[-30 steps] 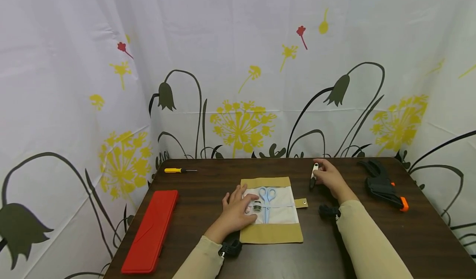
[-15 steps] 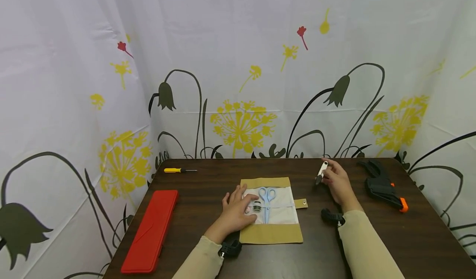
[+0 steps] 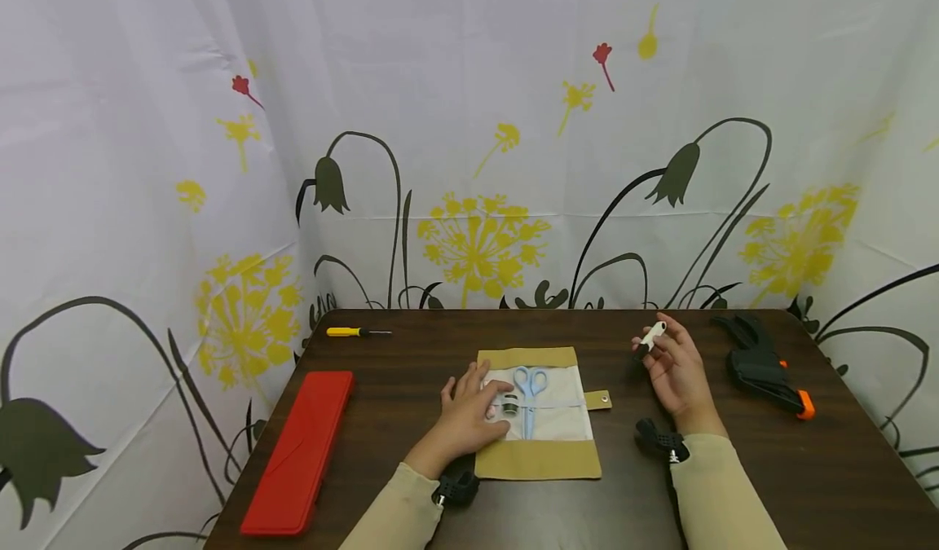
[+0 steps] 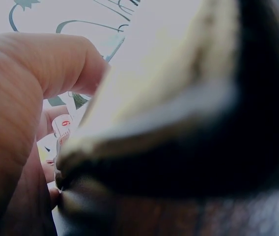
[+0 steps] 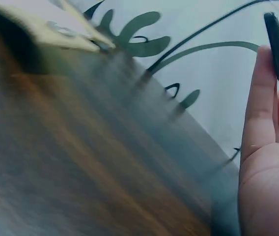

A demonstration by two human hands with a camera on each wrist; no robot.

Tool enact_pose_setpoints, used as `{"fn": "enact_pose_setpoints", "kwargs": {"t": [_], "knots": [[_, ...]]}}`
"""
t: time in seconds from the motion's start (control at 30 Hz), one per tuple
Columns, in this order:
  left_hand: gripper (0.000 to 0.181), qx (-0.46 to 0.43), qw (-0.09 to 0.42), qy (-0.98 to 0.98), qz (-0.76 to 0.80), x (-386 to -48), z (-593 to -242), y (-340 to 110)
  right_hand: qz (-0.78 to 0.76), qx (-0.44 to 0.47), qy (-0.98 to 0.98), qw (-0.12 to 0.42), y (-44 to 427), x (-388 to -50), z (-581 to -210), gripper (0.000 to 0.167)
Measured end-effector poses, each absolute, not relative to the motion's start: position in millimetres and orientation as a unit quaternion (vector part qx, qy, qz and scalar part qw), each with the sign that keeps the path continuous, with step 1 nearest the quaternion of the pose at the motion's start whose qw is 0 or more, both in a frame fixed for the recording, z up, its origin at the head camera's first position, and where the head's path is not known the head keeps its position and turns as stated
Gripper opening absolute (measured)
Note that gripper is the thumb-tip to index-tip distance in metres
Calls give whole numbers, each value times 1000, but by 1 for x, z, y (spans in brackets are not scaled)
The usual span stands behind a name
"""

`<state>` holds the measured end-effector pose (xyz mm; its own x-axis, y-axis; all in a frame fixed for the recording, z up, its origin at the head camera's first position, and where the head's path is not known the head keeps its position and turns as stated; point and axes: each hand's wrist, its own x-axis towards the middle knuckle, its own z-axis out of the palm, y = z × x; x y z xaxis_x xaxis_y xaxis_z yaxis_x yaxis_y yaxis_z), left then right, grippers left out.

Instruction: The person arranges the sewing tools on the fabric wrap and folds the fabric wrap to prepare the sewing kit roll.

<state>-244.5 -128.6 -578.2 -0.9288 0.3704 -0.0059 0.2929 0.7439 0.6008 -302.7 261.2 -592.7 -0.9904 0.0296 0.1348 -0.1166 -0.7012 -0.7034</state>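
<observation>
In the head view an unfolded tan fabric sewing pouch point(image 3: 539, 460) with a white inside lies mid-table. Light blue scissors point(image 3: 530, 399) and a small dark spool point(image 3: 509, 405) sit under its band. My left hand point(image 3: 465, 420) rests on the pouch's left side, fingers spread. By those fingers, in the left wrist view, curves a white measuring tape point(image 4: 63, 125) with red numbers. My right hand point(image 3: 681, 371), raised right of the pouch, holds a slim white tool with a black end point(image 3: 653, 335) in its fingers. The right wrist view shows that hand's fingers point(image 5: 261, 98) fairly straight.
A long red case point(image 3: 301, 452) lies at the left, with a yellow-handled screwdriver point(image 3: 352, 332) behind it. A black bar clamp with orange tips point(image 3: 756, 363) is at the far right. The pouch's snap strap point(image 3: 597, 401) points right. A printed curtain point(image 3: 469, 126) hangs behind the table.
My right hand has shifted right and turned its palm upward, tilting the white tool from near upright to a slant. My left hand and the pouch stay put.
</observation>
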Motion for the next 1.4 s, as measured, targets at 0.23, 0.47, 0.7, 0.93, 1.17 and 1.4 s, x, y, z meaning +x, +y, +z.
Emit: {"fn": "enact_pose_setpoints", "kwargs": {"t": [0.23,0.47,0.7,0.93,1.17,1.4], "knots": [[56,178,62,932,309,-243,-579,-129,885,47,-461,43,239,-300,-590,48],[55,180,63,932,308,-245,-579,-128,879,69,-470,32,210,-299,-584,52],[55,179,67,930,314,-244,-578,-128,887,73,-454,46,177,-294,-580,59],[54,175,70,932,310,-244,-577,-128,878,75,-471,43,161,-291,-584,54],[53,176,69,933,306,-244,-576,-126,851,90,-517,29,158,-292,-590,49],[53,181,70,932,308,-244,-576,-128,810,91,-579,-6,157,-291,-594,49]]}}
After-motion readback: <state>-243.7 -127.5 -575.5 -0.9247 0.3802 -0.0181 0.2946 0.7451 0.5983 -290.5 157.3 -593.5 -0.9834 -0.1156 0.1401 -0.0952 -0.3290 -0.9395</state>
